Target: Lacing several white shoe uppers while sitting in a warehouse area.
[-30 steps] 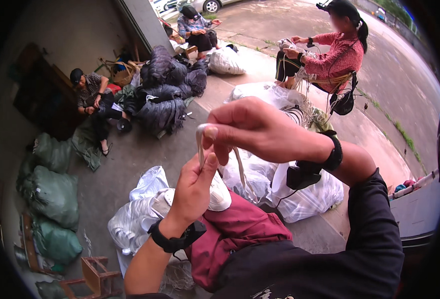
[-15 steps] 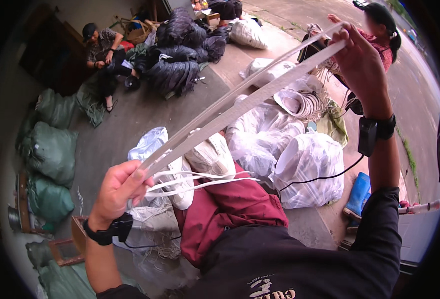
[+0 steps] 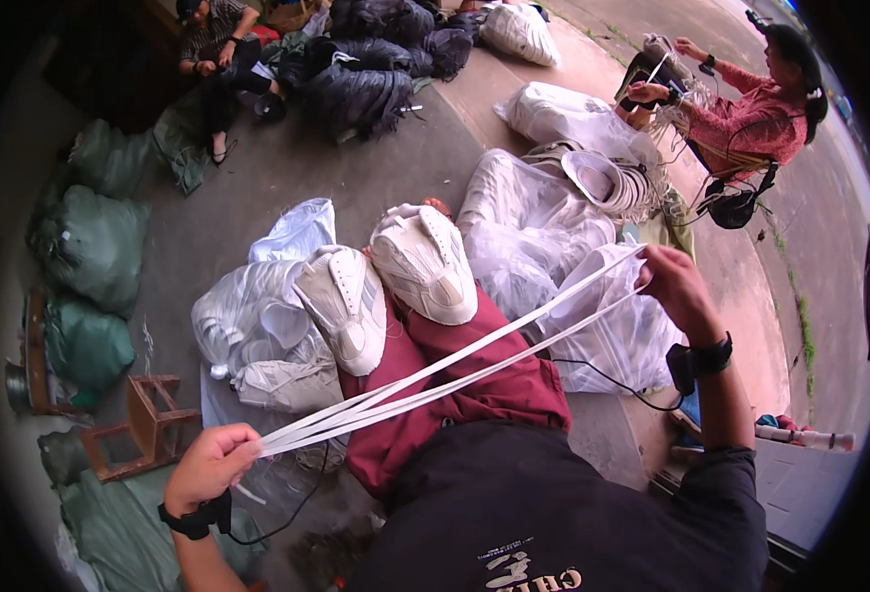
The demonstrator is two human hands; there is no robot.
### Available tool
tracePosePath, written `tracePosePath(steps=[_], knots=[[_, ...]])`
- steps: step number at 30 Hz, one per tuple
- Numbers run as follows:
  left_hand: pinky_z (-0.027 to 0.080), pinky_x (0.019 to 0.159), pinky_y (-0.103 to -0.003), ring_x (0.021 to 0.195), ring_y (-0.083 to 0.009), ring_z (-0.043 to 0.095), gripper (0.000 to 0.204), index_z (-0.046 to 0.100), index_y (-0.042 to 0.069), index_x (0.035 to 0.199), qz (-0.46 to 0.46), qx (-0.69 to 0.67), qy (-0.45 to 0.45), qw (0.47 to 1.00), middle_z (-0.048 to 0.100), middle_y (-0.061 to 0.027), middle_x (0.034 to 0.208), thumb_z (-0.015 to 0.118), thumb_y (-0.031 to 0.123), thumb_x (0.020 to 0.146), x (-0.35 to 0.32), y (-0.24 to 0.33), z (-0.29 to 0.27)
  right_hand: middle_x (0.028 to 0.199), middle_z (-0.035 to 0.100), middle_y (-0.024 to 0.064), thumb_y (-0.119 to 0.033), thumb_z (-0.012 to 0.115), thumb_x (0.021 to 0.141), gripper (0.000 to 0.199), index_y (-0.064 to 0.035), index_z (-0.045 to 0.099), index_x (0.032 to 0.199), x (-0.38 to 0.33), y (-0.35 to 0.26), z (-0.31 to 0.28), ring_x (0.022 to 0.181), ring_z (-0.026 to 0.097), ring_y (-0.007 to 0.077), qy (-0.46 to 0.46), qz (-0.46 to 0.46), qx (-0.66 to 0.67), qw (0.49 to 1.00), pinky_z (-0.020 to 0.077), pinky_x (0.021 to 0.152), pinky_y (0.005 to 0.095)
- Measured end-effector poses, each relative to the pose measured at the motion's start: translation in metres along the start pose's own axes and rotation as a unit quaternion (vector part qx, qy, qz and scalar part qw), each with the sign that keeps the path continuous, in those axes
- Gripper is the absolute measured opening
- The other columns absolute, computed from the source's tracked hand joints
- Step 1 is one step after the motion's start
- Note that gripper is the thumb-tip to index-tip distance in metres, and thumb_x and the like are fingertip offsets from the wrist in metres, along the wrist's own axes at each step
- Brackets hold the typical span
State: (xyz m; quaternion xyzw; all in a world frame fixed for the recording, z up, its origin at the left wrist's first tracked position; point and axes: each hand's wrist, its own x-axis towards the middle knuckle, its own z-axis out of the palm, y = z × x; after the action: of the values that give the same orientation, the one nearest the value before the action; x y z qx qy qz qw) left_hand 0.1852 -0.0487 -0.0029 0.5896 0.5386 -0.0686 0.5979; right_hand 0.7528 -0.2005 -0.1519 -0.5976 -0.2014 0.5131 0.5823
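White shoelaces (image 3: pixel 326 421) stretch in several strands across my lap, pulled taut between my two hands. My left hand (image 3: pixel 213 466), low on the left, is closed on their bunched end, and a short lace tip hangs below it. Higher on the right, my right hand (image 3: pixel 680 294) pinches the other end, where the strands spread apart. Two off-white sneaker uppers rest on my maroon trousers at the knees: a left one (image 3: pixel 344 314) with its lace holes showing, and a right one (image 3: pixel 423 264). Neither hand touches them.
Clear plastic bags of white shoe parts (image 3: pixel 539 212) lie beyond my right knee, more shoe uppers (image 3: pixel 287 383) at my left. A wooden stool (image 3: pixel 149 419) and green sacks (image 3: pixel 100 247) stand left. One co-worker (image 3: pixel 751 123) sits far right, another (image 3: pixel 223 44) far left near black bundles (image 3: pixel 356 99).
Both hands have come down toward my lap, the right one most. The laces now cross below the sneaker uppers instead of in front of them, and their strands have spread apart.
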Motion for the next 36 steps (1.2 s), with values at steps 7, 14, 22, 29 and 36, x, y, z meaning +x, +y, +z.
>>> tracePosePath(steps=[7,14,22,29,36], knots=[[0.032,0.047,-0.02,0.05,-0.0029,0.04,0.025,0.064,0.004,0.085,-0.104,0.0,-0.062,0.993,0.047,0.0063,0.06,0.055,0.025,0.096,0.07,-0.098,0.017,0.068,0.057,0.0009,-0.022,0.048,0.098,0.027,0.0007,0.063,0.099,0.023,0.103,-0.031,0.059,0.058,0.012,0.059,0.112,-0.108,0.986,0.0511,0.059,0.0264],[0.031,0.047,-0.02,0.049,-0.0043,0.037,0.029,0.061,-0.002,0.084,-0.165,-0.161,-0.097,0.968,0.044,0.0046,0.058,0.054,0.024,0.096,0.078,-0.15,0.019,0.071,0.061,0.0026,-0.019,0.052,0.097,0.02,0.0001,0.059,0.1,0.016,0.151,-0.036,0.061,0.061,0.0117,0.053,0.146,-0.112,0.982,0.0521,0.061,0.0257],[0.037,0.052,-0.024,0.047,-0.0065,0.039,0.028,0.061,-0.002,0.084,-0.175,-0.246,-0.106,0.948,0.043,0.0037,0.056,0.053,0.023,0.096,0.083,-0.178,0.036,0.078,0.068,0.0071,-0.017,0.058,0.094,0.021,0.0027,0.064,0.097,0.016,0.158,-0.04,0.066,0.064,0.0125,0.092,0.159,-0.152,0.971,0.0539,0.063,0.025],[0.046,0.056,-0.027,0.053,-0.0128,0.051,0.024,0.061,-0.002,0.085,-0.154,-0.217,-0.059,0.962,0.05,-0.0013,0.061,0.053,0.019,0.095,0.083,-0.183,0.066,0.09,0.071,0.0071,-0.018,0.052,0.096,0.025,0.0026,0.066,0.103,0.024,0.16,-0.056,0.082,0.066,0.0122,0.015,0.175,-0.17,0.97,0.0534,0.077,0.0267],[0.046,0.052,-0.027,0.05,-0.0134,0.052,0.021,0.057,0.001,0.084,-0.11,-0.252,-0.015,0.961,0.05,-0.0023,0.06,0.053,0.018,0.095,0.077,-0.186,0.064,0.087,0.07,0.0086,-0.017,0.056,0.094,0.022,0.0031,0.064,0.099,0.038,0.165,-0.058,0.075,0.067,0.0128,0.012,0.16,-0.212,0.964,0.0542,0.068,0.0255]])
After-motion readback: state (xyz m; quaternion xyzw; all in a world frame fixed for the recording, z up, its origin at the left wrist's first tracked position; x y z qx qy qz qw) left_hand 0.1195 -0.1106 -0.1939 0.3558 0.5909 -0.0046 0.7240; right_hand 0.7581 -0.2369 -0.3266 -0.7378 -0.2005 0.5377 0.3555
